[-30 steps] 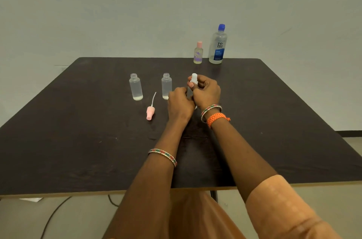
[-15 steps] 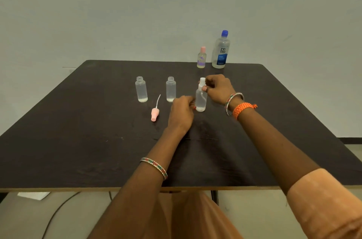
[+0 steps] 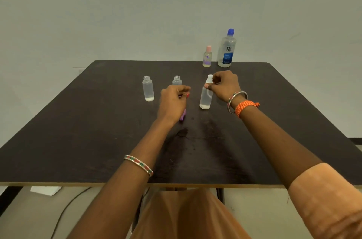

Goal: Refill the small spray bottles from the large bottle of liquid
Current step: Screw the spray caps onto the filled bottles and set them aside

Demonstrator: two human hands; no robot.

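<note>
Since half a second ago your left hand (image 3: 173, 101) has slid left off the capped bottle and now covers the pink spray pump (image 3: 182, 116), of which only a pinkish tip shows below the palm; the fingers are curled, but whether they grip the pump you cannot tell. Your right hand (image 3: 223, 85) stays at the white cap (image 3: 210, 78), thumb and fingers pinching it. Item held: small clear plastic spray bottle (image 3: 205, 99), upright on the dark brown table (image 3: 78, 121), a thin layer of liquid at its bottom, standing just right of the left hand. Two uncapped small clear bottles: one (image 3: 148, 89) well left, open-necked, nearly empty; the other (image 3: 177, 80) partly hidden behind the left knuckles. At the table's far edge, beyond the right hand: large clear bottle with blue cap and blue label (image 3: 226, 49), and beside it a small pink-capped bottle (image 3: 207, 57).
</note>
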